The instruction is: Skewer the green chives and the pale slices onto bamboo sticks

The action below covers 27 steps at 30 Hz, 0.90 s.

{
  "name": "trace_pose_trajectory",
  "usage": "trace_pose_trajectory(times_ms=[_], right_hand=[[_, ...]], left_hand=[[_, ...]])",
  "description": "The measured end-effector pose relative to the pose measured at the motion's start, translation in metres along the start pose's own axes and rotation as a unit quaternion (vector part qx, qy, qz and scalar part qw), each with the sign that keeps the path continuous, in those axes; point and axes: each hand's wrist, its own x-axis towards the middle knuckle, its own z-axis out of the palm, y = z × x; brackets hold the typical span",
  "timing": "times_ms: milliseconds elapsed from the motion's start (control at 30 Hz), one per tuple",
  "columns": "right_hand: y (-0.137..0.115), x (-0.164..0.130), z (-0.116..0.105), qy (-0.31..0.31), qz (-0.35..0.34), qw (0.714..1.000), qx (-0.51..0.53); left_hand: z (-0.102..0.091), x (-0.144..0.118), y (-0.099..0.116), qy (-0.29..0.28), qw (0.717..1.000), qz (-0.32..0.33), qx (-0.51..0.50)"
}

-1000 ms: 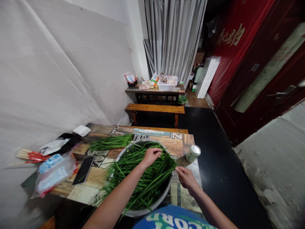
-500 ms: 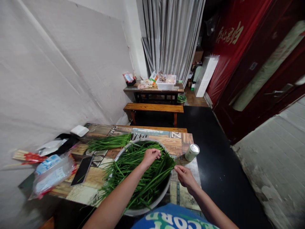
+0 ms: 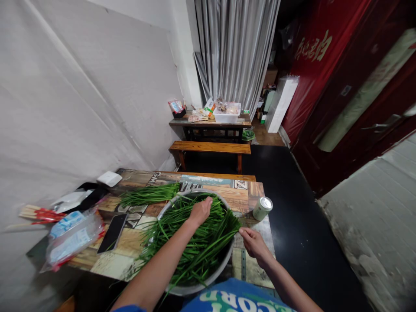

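A large metal basin (image 3: 217, 271) full of long green chives (image 3: 191, 236) sits on the patterned wooden table (image 3: 238, 197) right in front of me. My left hand (image 3: 200, 211) reaches into the basin and rests on the chives, fingers curled among the leaves. My right hand (image 3: 254, 242) is at the basin's right rim, pinching the tips of a few chive leaves there. A separate bundle of chives (image 3: 147, 195) lies on the table left of the basin.
A drink can (image 3: 262, 208) stands right of the basin. A black phone (image 3: 112, 232), plastic bags (image 3: 69, 236) and chopsticks (image 3: 39, 213) lie at the left. Beyond are a wooden bench (image 3: 209, 147) and a second table (image 3: 211, 123) with boxes.
My left hand has pushed a little farther into the chives toward the basin's far side. My right hand stays at the rim, shifted slightly.
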Motion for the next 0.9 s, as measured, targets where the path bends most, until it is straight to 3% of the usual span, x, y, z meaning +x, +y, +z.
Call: trace_pose_trajectory(times_ms=[233, 400, 533, 733, 900], right_hand=[[0.002, -0.004, -0.001, 0.006, 0.019, 1.0, 0.004], [0.003, -0.004, -0.003, 0.01, 0.028, 0.999, 0.013], [0.005, -0.003, -0.003, 0.015, 0.034, 0.999, 0.011], [0.007, -0.003, -0.003, 0.016, 0.038, 0.999, 0.005], [0.01, -0.003, -0.006, 0.017, 0.041, 0.999, 0.002]], left_hand=[[-0.017, 0.01, -0.001, 0.019, 1.0, -0.005, 0.012], [-0.034, 0.013, 0.01, 0.064, 0.996, 0.051, -0.033], [-0.04, 0.026, 0.004, 0.077, 0.993, 0.079, 0.027], [-0.019, 0.032, -0.018, -0.002, 0.996, 0.079, 0.043], [0.01, 0.015, -0.013, -0.03, 0.995, 0.083, 0.049]])
